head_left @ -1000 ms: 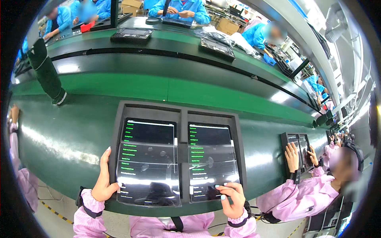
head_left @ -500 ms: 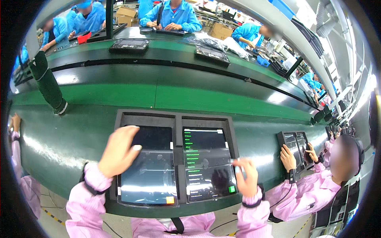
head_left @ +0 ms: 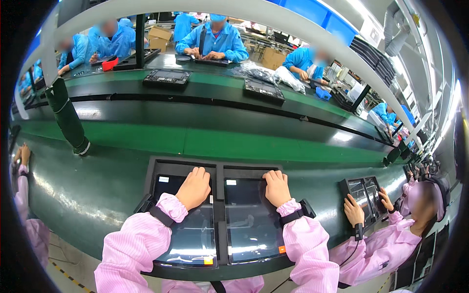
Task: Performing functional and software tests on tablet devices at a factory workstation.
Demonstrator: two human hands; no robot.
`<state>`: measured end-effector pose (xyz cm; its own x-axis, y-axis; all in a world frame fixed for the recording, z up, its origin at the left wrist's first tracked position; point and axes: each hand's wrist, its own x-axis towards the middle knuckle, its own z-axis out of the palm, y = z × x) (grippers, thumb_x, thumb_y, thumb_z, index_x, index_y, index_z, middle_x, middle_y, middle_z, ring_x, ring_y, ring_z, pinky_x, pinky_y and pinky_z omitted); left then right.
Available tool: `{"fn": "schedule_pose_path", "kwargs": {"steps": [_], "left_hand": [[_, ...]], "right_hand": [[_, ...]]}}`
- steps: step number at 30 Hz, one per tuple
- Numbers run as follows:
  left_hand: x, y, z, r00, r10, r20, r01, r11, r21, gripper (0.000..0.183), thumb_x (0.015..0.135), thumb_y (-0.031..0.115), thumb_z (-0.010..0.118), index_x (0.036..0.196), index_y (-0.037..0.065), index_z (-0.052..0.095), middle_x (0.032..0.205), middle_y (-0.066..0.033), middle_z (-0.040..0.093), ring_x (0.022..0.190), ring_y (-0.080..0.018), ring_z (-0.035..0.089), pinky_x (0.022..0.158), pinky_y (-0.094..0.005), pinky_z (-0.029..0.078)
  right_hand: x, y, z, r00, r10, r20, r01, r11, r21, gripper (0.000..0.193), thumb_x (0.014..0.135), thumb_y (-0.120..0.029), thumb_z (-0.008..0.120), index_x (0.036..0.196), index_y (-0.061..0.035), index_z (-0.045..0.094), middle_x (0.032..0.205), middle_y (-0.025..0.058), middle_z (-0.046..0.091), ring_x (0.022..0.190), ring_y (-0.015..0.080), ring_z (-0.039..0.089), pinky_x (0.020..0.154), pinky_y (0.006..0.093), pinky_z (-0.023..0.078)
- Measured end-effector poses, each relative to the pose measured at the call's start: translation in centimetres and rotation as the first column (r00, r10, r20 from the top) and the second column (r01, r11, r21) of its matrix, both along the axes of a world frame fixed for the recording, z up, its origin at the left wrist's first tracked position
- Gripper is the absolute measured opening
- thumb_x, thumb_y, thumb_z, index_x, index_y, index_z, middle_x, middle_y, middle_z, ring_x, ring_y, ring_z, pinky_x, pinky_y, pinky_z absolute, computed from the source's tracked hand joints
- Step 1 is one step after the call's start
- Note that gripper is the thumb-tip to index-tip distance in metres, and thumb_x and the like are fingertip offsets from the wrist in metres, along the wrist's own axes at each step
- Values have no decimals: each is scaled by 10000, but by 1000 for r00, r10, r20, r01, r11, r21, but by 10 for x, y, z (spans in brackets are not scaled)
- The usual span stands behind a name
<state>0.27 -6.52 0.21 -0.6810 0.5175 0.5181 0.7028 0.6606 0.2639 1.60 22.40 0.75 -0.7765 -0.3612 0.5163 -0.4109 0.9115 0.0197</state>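
Two tablets lie side by side in a dark foam tray [head_left: 220, 181] on the green bench. Over the upper right part of the left tablet [head_left: 190, 239] is my left hand [head_left: 194, 188], its fingers bent together at the top edge. My right hand [head_left: 277, 189] curls over the top right corner of the right tablet [head_left: 250, 215]. Both screens look dark and reflective, with a small white patch at the upper left and an orange square at the lower right. My fingertips are partly hidden behind the hands.
A co-worker in pink at the right handles another tray [head_left: 359, 195] of devices. Beyond the bench, people in blue work near two opened devices, one of them a dark panel [head_left: 167, 77]. A green wrapped post [head_left: 68, 117] stands at the left.
Both hands have moved to the tablets' top edges, the left from the upper left, the right from the right side. The right screen's green text list is gone; its green square is now orange.
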Motion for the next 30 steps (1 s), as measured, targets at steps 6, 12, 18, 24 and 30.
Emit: {"fn": "schedule_pose_path", "kwargs": {"steps": [6,12,18,24,30], "left_hand": [[0,5,3,993,116,-25,-117,990,-77,154,687,65,545,810,-10,491,839,-165,457,834,-314,458,737,-398,402],[8,-16,18,990,96,106,-88,993,-74,309,751,122,533,1014,-36,504,946,-182,489,947,-332,465,835,-423,378],[125,-98,55,909,381,170,-400,911,98,574,813,167,517,1266,-110,300,1136,-266,440,1073,-400,406,928,-462,313],[248,-108,28,713,455,534,-627,755,193,629,869,174,446,1343,-117,151,1307,-301,307,1215,-395,323,1031,-409,234],[258,-234,-12,720,426,548,-678,267,685,654,943,478,247,1427,73,75,1344,-181,336,1239,-264,332,1044,-364,215]], "right_hand": [[-4,-1,1,998,-38,49,38,999,-1,209,670,-28,529,872,-82,547,875,62,516,894,265,469,776,389,359],[-5,9,8,999,40,18,-33,953,-301,340,634,21,515,965,-39,568,1006,133,559,985,333,478,852,419,381],[96,70,11,776,-255,576,517,781,-350,339,901,-294,463,799,26,510,700,267,552,713,454,538,605,465,419],[117,5,34,761,-225,608,498,803,-327,392,845,-345,547,732,24,479,632,256,531,638,450,540,546,459,404],[110,-106,34,582,54,811,310,908,-283,501,842,-453,535,701,25,491,598,243,556,617,389,593,575,428,464]]}}
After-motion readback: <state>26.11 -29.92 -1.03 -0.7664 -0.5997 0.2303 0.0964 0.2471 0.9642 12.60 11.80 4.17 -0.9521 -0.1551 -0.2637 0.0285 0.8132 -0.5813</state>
